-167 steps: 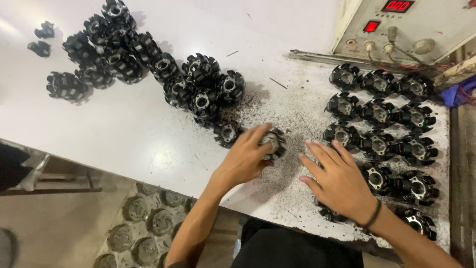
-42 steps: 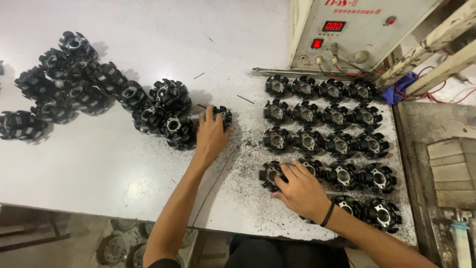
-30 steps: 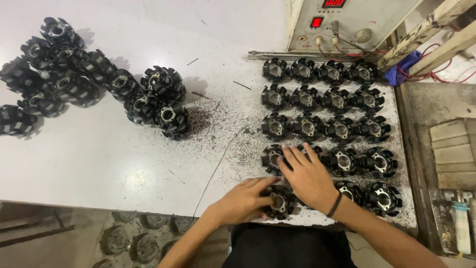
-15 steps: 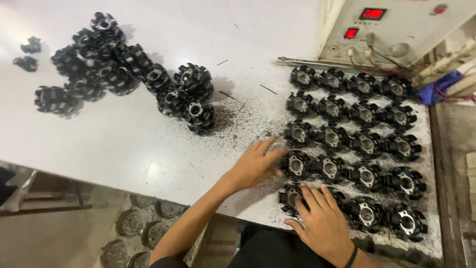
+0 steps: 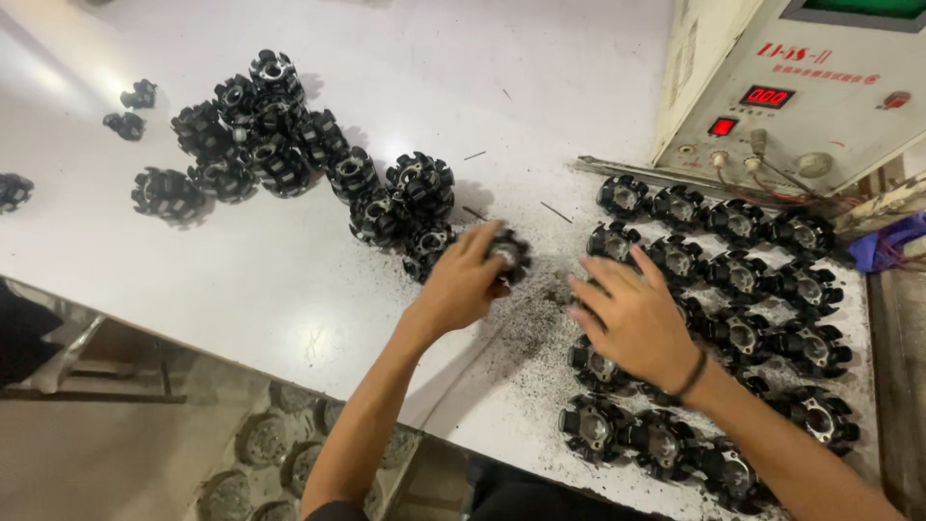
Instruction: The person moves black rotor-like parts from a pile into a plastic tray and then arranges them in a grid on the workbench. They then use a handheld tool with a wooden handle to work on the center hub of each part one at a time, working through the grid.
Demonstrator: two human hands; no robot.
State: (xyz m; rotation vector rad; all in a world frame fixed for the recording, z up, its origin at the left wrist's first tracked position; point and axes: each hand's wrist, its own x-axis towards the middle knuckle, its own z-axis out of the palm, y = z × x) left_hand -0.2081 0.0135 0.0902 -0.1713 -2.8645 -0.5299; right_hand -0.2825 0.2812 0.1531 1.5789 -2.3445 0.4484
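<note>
a cream control box [image 5: 772,87] with red displays beside a purple rag [image 5: 892,241].

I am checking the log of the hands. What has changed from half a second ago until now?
The left hand has left the rows and moved back toward the loose pile, where it now grips one black part at the pile's near end. The right hand has moved up from the front row and now rests flat over the rows. The rows, the pile and the control box are as before.
</note>
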